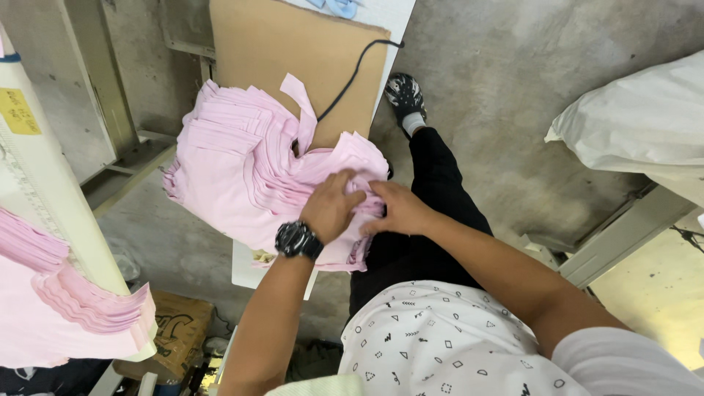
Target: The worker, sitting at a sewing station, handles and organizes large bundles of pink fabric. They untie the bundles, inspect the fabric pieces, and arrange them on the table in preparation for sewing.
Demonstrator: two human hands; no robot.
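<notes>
Leftmost, pink cloth pieces (51, 308) are seen draped over a pale table edge (44, 183), with a cardboard box (180, 330) on the floor beneath. Further right, a fanned pink stack (242, 161) is laid on a brown board (293, 51), across which a black cable (352, 77) is run. The stack is set on a low surface just in front of the person's knees. The left hand (330, 205), with a black watch (297, 240) worn at the wrist, is pressed flat on the stack's near right corner, fingers slightly curled. Touching it, the right hand (400, 207) is laid on the same corner, fingertips tucked into the pink layers; whether a piece is pinched cannot be told. A black-trousered leg and patterned shoe (405, 95) are noted beyond. At far right, a white sack (638, 125) is seen.
</notes>
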